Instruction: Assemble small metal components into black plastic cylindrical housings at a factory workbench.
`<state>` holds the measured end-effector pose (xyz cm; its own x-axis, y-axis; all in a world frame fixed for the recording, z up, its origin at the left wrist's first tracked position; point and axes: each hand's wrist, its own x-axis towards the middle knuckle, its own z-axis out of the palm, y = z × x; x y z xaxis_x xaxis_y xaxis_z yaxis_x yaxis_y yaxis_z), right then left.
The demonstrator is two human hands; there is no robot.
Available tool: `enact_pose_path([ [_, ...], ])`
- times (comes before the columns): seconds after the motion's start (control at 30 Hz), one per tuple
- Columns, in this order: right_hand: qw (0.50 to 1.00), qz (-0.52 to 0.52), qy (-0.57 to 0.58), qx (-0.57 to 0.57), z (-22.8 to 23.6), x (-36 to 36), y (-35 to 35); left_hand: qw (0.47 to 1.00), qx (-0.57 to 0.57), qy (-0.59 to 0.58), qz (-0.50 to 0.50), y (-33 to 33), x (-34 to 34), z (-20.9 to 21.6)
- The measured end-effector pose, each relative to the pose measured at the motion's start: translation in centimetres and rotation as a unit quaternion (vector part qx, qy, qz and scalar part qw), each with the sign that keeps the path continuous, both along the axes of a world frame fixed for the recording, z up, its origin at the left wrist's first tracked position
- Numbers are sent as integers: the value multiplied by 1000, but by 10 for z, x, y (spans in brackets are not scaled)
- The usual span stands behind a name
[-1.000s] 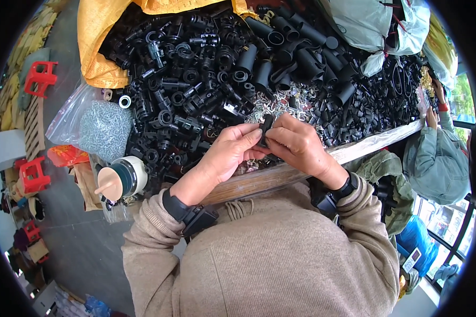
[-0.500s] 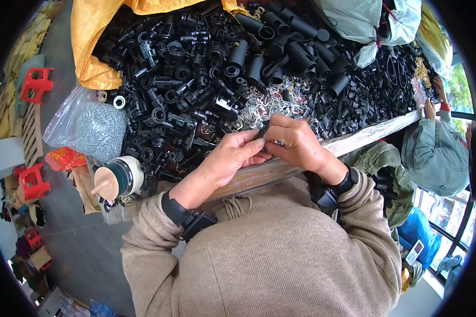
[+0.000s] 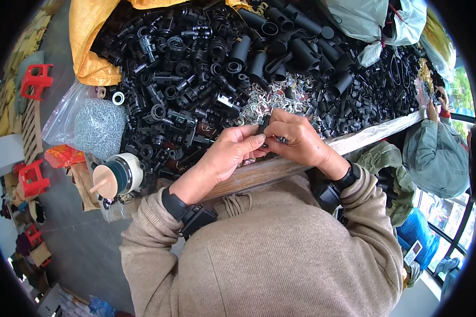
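Observation:
Over the table's wooden front edge [image 3: 248,177], my two hands meet around a small black plastic part [image 3: 264,126]. My left hand [image 3: 225,156] pinches it between thumb and fingers from the left. From the right, my right hand [image 3: 299,140] closes on the same part with bent fingers and thumb. The fingers cover most of the part, so its exact kind is hidden. Just beyond my hands lies a heap of small silvery metal clips [image 3: 272,100]. A big pile of black plastic fittings [image 3: 182,68] spreads to the left.
Black tubes [image 3: 304,53] and smaller black pieces [image 3: 354,103] heap up at right. To the left are a bag of small screws [image 3: 101,127] and a lidded cup [image 3: 124,174]. Sacks [image 3: 92,47] border the far side. Another person [image 3: 436,153] works at the right end.
My hands stay together on the black part, with only a slight shift of the right fingers. The other person's hands have moved a little. The whole view has shifted slightly.

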<state>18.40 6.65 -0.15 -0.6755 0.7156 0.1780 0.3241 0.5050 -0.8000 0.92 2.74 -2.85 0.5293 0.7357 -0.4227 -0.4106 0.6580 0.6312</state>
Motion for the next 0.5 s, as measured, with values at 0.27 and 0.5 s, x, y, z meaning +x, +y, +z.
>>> enact_pose_path([
  [0.27,999,11,-40,-8,0,5,-4,1000,-4,-7,-16,-4,7,-1],
  [0.5,1000,-10,-28,-9,-9,3,-2,999,-39,-29,2,-2,3,-6],
])
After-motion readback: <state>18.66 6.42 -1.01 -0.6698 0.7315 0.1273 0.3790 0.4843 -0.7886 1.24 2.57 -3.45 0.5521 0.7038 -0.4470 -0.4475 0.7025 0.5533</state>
